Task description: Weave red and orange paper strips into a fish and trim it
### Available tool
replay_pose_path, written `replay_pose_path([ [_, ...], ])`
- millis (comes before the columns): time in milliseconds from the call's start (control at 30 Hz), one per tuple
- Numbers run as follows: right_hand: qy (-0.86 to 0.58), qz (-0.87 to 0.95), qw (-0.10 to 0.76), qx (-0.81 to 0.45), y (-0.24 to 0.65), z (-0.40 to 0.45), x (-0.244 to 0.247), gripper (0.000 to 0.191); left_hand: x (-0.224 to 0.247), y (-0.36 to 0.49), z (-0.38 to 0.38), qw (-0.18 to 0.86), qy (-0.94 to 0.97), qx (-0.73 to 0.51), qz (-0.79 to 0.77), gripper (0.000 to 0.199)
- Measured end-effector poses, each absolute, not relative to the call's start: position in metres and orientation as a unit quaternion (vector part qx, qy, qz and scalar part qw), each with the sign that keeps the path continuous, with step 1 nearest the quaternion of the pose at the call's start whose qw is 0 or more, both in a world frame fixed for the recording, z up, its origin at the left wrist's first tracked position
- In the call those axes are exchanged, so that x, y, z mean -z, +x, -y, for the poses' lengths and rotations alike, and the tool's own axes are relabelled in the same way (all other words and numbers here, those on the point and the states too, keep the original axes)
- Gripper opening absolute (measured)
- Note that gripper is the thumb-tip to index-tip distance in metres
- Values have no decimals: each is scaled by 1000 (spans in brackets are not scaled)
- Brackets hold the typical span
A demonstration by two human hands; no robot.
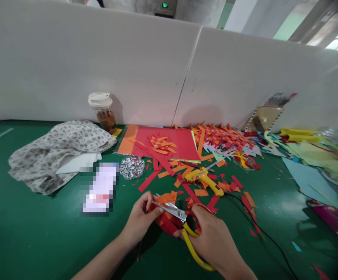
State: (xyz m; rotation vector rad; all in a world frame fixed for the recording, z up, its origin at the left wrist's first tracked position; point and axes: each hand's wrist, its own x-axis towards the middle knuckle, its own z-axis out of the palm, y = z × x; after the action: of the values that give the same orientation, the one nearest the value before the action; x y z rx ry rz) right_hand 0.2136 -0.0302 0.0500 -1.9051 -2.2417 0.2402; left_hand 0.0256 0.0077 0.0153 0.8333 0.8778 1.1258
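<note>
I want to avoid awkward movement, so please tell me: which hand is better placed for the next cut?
Probably the right hand: it grips the scissors, whose blades lie at the red and orange paper. The left hand holds the paper near the blade tips.

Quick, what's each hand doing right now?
Left hand: closed, pinching the red and orange paper piece.
Right hand: closed around the handles of the scissors.
</note>
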Motion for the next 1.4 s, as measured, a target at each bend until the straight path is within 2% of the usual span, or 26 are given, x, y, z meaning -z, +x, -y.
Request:
replay_pose_path([
  [833, -630, 768, 106, -43, 217, 27, -41, 30, -12, 25, -9, 679, 380, -495, -386, 47],
  [1100, -637, 763, 105, -23, 224, 31, -35, 26, -18, 23, -8, 653, 415, -489, -403, 39],
  [1267, -693, 702, 130, -96, 238, 37, -34, 24, -16, 21, -10, 634, 403, -505, -426, 40],
  [1400, -727, 619, 227, -191, 247, 35, -32, 26, -13, 18, -13, 626, 398, -506, -441, 41],
])
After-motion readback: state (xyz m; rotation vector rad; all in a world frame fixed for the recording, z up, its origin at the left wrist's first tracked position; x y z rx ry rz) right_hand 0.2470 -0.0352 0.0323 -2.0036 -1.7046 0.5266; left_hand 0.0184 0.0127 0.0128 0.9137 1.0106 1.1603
